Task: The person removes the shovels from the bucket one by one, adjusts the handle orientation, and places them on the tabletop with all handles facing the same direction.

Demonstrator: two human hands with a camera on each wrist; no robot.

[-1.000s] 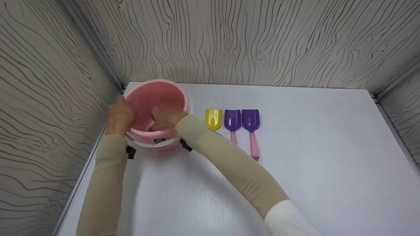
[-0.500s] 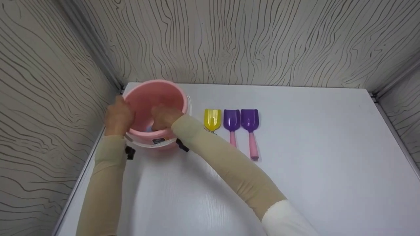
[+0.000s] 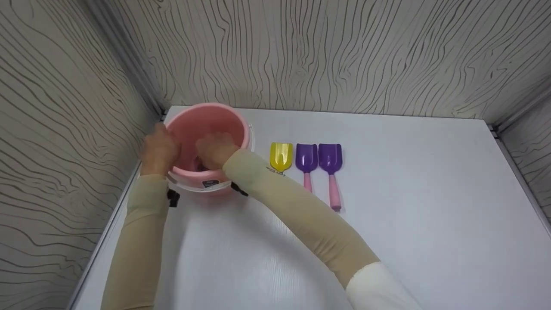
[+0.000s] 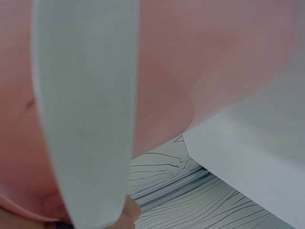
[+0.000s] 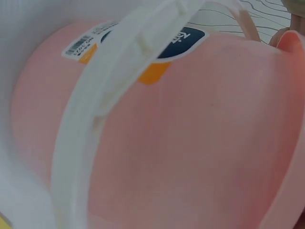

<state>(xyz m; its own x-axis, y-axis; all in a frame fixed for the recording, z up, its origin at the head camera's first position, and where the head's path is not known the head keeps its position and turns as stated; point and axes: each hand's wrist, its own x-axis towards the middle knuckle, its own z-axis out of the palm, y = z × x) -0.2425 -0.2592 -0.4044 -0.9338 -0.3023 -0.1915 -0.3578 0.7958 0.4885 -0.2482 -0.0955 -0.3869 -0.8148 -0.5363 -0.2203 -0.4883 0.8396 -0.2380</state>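
Observation:
A pink bucket (image 3: 211, 113) with a white handle stands at the table's back left corner. My left hand (image 3: 159, 150) grips its left rim; in the left wrist view a bit of that hand (image 4: 129, 213) shows behind the white bucket handle (image 4: 88, 109). My right hand (image 3: 217, 150) reaches over the front right rim into the bucket. Something small and dark shows below that hand, but its fingertips are hidden and I cannot tell what they hold. The bucket's outer wall (image 5: 190, 143) fills most of the right wrist view.
Right of the bucket lie a yellow toy shovel (image 3: 281, 156) and two purple ones, the nearer purple shovel (image 3: 306, 157) and the farther purple shovel (image 3: 330, 157), both with pink handles. My right sleeve partly covers them. Wood-patterned walls (image 3: 301, 56) enclose the white table (image 3: 422, 193).
My right hand has shifted slightly inside the bucket. A pale, then bluish patch below it has given way to a dark one. My left hand stays on the rim.

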